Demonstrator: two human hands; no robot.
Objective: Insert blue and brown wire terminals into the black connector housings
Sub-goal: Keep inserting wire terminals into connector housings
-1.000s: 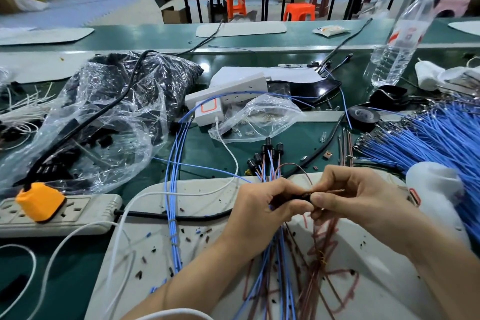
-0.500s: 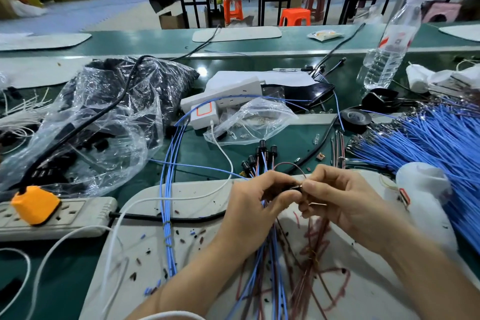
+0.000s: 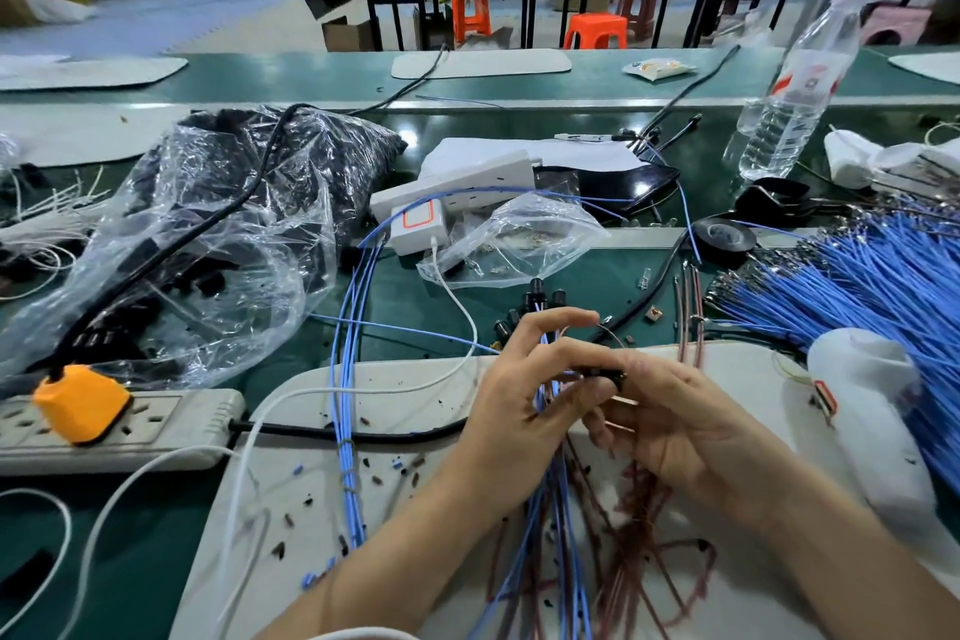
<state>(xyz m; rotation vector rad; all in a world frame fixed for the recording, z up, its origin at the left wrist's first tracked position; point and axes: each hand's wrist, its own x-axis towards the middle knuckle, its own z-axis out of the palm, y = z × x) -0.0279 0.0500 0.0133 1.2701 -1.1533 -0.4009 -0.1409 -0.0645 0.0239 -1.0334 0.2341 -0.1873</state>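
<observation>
My left hand [image 3: 524,400] pinches a small black connector housing [image 3: 602,373] between thumb and forefinger, above the white mat [image 3: 415,411]. My right hand [image 3: 691,426] meets it from the right, fingers curled round a thin brown wire [image 3: 621,400] at the housing. Blue and brown wires [image 3: 561,535] hang from the hands down over the mat. Several finished black housings [image 3: 535,299] with wires lie just beyond my left fingers. A big fan of loose blue wires [image 3: 857,286] lies at the right.
A clear bag of black housings [image 3: 208,224] sits at the left. A power strip with an orange plug [image 3: 83,405] lies front left. A small clear bag [image 3: 509,244], white power strip [image 3: 457,182], black tape roll [image 3: 724,237], water bottle [image 3: 789,104] and white bottle [image 3: 862,400] surround the mat.
My hands have closed together on the housing. The left fingers have spread upward, and the right hand has turned lower with the brown wire against the housing.
</observation>
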